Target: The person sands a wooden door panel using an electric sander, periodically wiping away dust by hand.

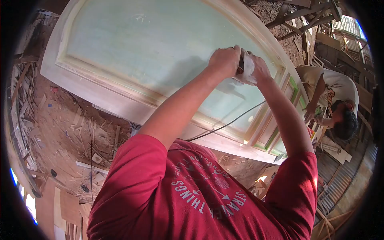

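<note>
A large wooden panel (132, 40) with a pale green recessed face and raised frame moulding lies below my hands. My left hand (225, 62) is closed on the near-left side of a whitish, dust-covered tool (247, 69), probably a power sander. My right hand (260, 69) wraps round the other side of the same tool. The tool is over the green face near the panel's right part, and its underside is hidden. A black cable (228, 125) runs across the panel under my right forearm toward my body.
Another person (332, 94) in a light shirt bends over the panel's right end, hands near its edge. Wood scraps (80, 132) litter the ground at left. Wooden trestle pieces (298, 20) stand at upper right, and corrugated sheet (340, 190) lies at lower right.
</note>
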### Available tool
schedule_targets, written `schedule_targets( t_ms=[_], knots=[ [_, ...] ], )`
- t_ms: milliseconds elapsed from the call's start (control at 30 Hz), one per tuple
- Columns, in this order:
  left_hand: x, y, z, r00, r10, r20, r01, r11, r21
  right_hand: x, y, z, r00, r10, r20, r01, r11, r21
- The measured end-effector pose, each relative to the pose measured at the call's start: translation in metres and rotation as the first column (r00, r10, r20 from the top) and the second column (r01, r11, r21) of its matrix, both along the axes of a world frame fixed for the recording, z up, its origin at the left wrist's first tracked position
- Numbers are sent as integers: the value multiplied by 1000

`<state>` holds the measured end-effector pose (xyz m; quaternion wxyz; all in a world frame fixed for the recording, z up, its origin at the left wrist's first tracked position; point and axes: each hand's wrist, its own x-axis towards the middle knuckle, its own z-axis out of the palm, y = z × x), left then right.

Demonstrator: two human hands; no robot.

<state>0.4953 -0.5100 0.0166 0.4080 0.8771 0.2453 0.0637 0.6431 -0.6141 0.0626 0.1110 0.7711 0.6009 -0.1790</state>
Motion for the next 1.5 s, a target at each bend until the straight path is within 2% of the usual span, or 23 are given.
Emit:
schedule_targets(
  t_ms=[133, 267, 367, 400, 500, 567, 667, 733, 833, 867, 933, 1067, 1167, 1267, 1367, 1467, 1500],
  knots=[
    [-16, 18, 4, 998, 48, -44, -48, 999, 9, -5, 20, -16, 998, 64, -19, -61, 990, 127],
    [-34, 38, 1, 993, 110, -30, -109, 994, 32, -35, 55, 1, 997, 70, 32, -71, 997, 43],
    [-50, 55, 4, 984, 157, -85, -151, 986, 75, -42, 76, -12, 994, 113, 12, -114, 989, 96],
    [-56, 61, 2, 982, 176, -73, -169, 981, 90, -48, 82, -6, 989, 97, -108, -85, 990, 116],
    [-75, 77, 0, 971, 222, -86, -211, 969, 128, -69, 108, -1, 986, 164, -18, -161, 981, 111],
    [-82, 84, 4, 959, 239, -153, -218, 965, 145, -82, 115, 13, 987, 150, -53, -143, 983, 113],
    [-84, 82, 3, 962, 234, -142, -212, 964, 158, -81, 111, 5, 987, 133, -86, -120, 982, 143],
    [-78, 72, 6, 968, 209, -141, -189, 972, 142, -73, 98, 1, 991, 107, -79, -96, 986, 135],
    [-55, 50, 1, 979, 150, -135, -134, 984, 120, -55, 60, 9, 984, 61, -167, -23, 975, 222],
    [-47, 39, 4, 984, 121, -130, -109, 989, 97, -41, 44, 8, 977, 45, -207, -5, 982, 189],
    [-29, 14, 2, 991, 72, -110, -64, 995, 75, -27, 4, 9, 971, -5, -238, 70, 960, 269],
    [9, -38, -6, 996, -88, -26, 90, 993, 76, -6, -64, 11, 934, -258, -245, 284, 956, 73],
    [26, -69, -5, 983, -162, 86, 163, 987, 4, -6, -98, 26, 901, -363, -238, 378, 926, 17],
    [41, -83, -23, 963, -246, 109, 256, 963, -87, 5, -120, 29, 878, -432, -206, 438, 899, -19],
    [22, -73, -52, 954, -299, 14, 288, 932, 219, 0, -123, 35, 885, -446, -134, 450, 893, 3],
    [-22, -38, -101, 957, -266, -115, 287, 917, 276, 4, -110, 34, 916, -377, -135, 385, 922, 34],
    [-41, -21, -100, 948, -290, -135, 318, 900, 298, 5, -105, 36, 921, -366, -135, 370, 929, 9]
  ],
)
